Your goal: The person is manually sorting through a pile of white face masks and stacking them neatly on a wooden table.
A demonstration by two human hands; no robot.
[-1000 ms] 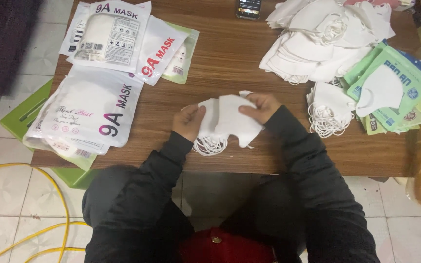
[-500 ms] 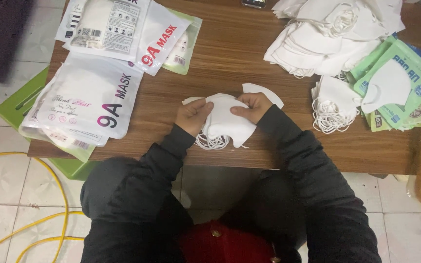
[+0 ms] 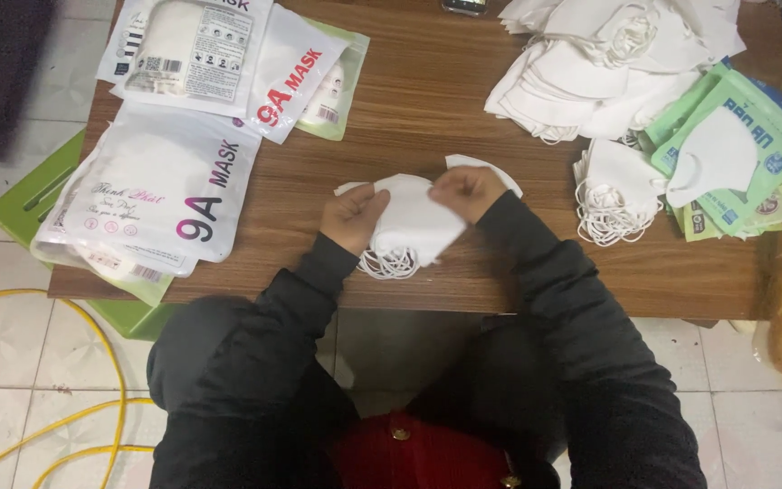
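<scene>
Since half a second ago the small stack of white face masks [image 3: 414,222] has been kept near the front edge of the wooden tabletop [image 3: 427,109], with both hands shifted only slightly on it. The left hand [image 3: 353,215] is seen closed on the stack's left edge, its fingers pinched together over the fabric; the right hand [image 3: 469,192] is clamped on the upper right corner, fingers curled shut on the top mask. Loose ear loops [image 3: 389,264] are spilled from under the stack toward the tabletop's edge. The masks are judged light, soft and easily creased, best taken by the folded edges rather than the thin elastic, which could snag or tangle. A heap of loose white masks [image 3: 608,63] is piled at the far right, green packets [image 3: 739,154] beside it, and white printed pouches [image 3: 160,186] are laid at the left.
</scene>
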